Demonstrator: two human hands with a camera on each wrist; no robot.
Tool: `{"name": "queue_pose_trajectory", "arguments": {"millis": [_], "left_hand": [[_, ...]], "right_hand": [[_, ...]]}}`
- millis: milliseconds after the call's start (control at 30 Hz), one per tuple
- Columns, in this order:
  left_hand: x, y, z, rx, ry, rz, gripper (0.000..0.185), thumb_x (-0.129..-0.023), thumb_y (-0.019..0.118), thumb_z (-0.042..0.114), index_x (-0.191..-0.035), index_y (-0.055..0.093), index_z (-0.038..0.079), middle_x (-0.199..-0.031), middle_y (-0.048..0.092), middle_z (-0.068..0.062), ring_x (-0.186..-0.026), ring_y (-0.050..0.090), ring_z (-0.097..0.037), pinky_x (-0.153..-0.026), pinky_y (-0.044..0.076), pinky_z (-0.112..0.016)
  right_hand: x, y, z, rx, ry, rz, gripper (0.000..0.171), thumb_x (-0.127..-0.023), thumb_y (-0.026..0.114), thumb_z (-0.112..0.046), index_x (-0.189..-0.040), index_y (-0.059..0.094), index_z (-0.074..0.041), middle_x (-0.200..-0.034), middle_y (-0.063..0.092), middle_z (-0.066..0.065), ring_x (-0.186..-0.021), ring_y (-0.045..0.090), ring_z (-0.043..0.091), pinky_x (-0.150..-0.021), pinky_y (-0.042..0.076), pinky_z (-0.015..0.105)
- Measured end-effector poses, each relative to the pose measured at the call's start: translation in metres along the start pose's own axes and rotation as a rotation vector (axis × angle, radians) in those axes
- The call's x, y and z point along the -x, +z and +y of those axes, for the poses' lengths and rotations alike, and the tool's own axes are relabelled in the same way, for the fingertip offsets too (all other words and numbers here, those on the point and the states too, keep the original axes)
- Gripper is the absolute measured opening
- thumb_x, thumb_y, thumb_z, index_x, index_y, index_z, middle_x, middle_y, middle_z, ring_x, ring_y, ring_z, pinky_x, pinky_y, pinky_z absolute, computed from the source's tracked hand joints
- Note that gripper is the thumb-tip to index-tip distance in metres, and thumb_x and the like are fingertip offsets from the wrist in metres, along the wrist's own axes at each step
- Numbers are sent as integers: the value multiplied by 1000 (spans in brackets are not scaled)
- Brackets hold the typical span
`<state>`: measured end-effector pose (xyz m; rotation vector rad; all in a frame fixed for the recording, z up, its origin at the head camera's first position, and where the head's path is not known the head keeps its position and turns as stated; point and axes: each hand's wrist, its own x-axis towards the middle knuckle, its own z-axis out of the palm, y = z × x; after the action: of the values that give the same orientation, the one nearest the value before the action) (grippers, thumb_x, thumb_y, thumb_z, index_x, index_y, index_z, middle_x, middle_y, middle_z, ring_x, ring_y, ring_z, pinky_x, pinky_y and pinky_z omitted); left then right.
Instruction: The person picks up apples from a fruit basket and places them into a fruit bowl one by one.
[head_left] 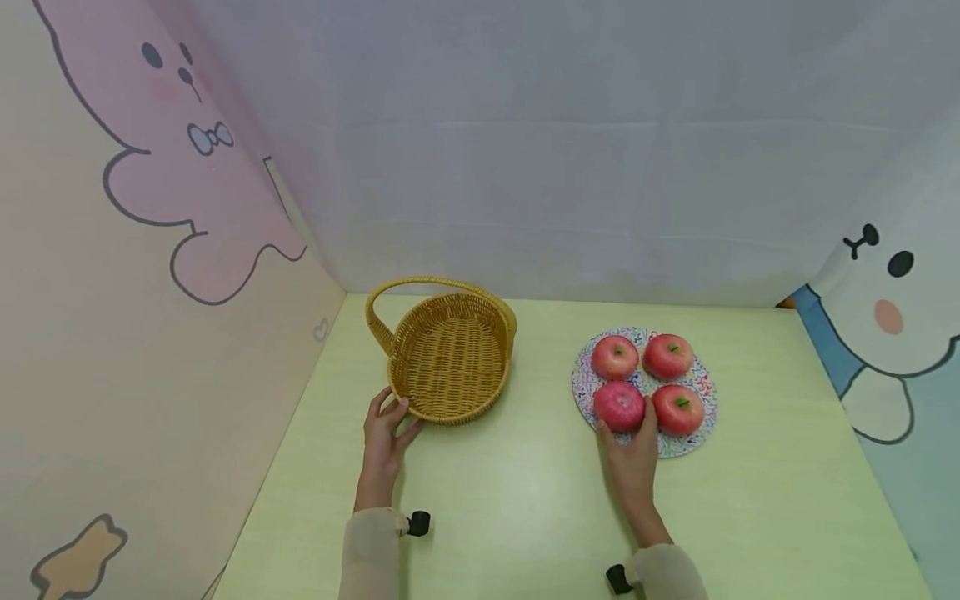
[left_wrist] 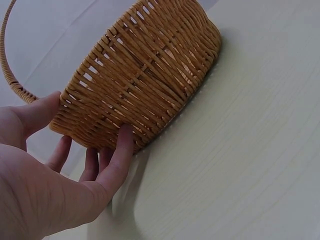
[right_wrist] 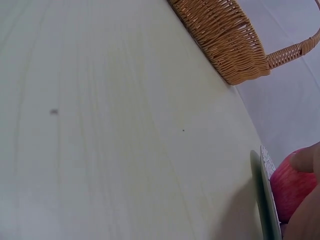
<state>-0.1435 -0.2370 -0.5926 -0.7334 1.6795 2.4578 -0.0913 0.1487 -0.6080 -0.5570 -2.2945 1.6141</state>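
Wicker basket point(head_left: 450, 358) sits on the pale green table point(head_left: 525, 500), left of a patterned plate point(head_left: 701, 400) that carries four red apples. Its handle point(head_left: 390, 300) arches over the far side. At the basket's near left wall the left hand point(head_left: 386, 429) rests with fingers point(left_wrist: 120, 150) nearly straight and spread, thumb and fingertips touching the weave, not curled round it. On the plate, the right hand point(head_left: 633, 450) reaches the front-left apple point(head_left: 619, 405); thumb and fingers lie along its sides, touching it, while the apple sits on the plate. The other three apples point(head_left: 667, 356) lie close beside it. From the right wrist, only a sliver of that apple point(right_wrist: 290, 185), the plate's edge point(right_wrist: 262, 195) and the basket point(right_wrist: 225, 35) beyond show. Cartoon animal panels point(head_left: 187, 167) wall in the table.
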Motion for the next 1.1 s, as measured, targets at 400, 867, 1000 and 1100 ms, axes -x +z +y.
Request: {"name": "queue_pose_trajectory", "arguments": {"millis": [400, 867, 1000, 1100], "left_hand": [[3, 1, -1, 14, -14, 9, 60, -105, 62, 12, -159, 37, 18, -153, 47, -14, -139, 54, -29, -109, 55, -53], [1, -4, -2, 23, -21, -48, 62, -108, 57, 13, -163, 29, 18, -163, 36, -17, -149, 44, -34, -116, 48, -55], [1, -4, -1, 16, -12, -43, 63, -107, 59, 15, -163, 30, 16, -161, 38, -18, -147, 44, -34, -116, 48, -56], [1, -5, 1, 15, -4, -36, 63, -106, 61, 14, -162, 31, 14, -159, 38, -19, -145, 45, -36, -116, 48, -57]], "right_hand": [[2, 1, 0, -60, 49, -4, 91, -95, 75, -7, -165, 17, -5, -171, 25, 16, -160, 26, 32, -127, 31, 54], [14, -7, -4, -128, 81, -31, 89, -96, 74, -6, -165, 17, -3, -170, 26, 21, -158, 30, 38, -124, 31, 53], [19, -11, -5, -94, 119, -40, 90, -98, 73, -13, -166, 14, -4, -172, 24, 20, -158, 29, 39, -124, 31, 52], [23, -15, -5, -87, 130, -35, 88, -99, 74, -17, -166, 17, -6, -171, 28, 19, -157, 32, 38, -124, 32, 45]]}}
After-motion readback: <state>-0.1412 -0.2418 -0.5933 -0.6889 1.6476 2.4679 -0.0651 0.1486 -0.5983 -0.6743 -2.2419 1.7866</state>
